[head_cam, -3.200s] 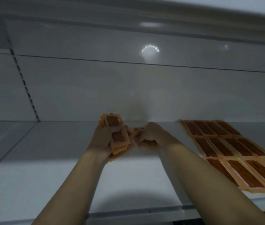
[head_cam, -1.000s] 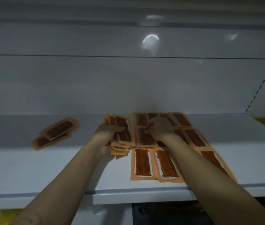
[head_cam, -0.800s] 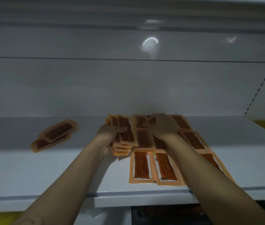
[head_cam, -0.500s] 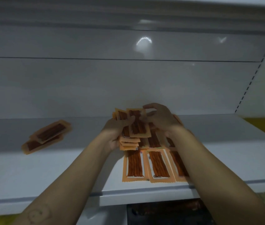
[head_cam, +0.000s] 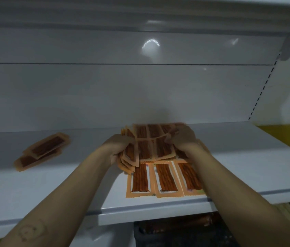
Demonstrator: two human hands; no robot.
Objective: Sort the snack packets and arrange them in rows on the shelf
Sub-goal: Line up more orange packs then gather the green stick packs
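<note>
White shelf [head_cam: 247, 166] bears orange-edged packets [head_cam: 165, 180]: left hand [head_cam: 117, 148] grips stack [head_cam: 130, 155], right hand [head_cam: 183, 139] pinches packet [head_cam: 163, 148].

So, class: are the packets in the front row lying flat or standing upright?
Lying flat: the front-row packets show full faces on the shelf, side by side.

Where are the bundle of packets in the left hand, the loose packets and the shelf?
bundle of packets [head_cam: 131, 155], head view, on the top packet's face.
loose packets [head_cam: 48, 144], head view, on the upper packet's dark middle.
shelf [head_cam: 158, 212], head view, on its front edge.
</note>
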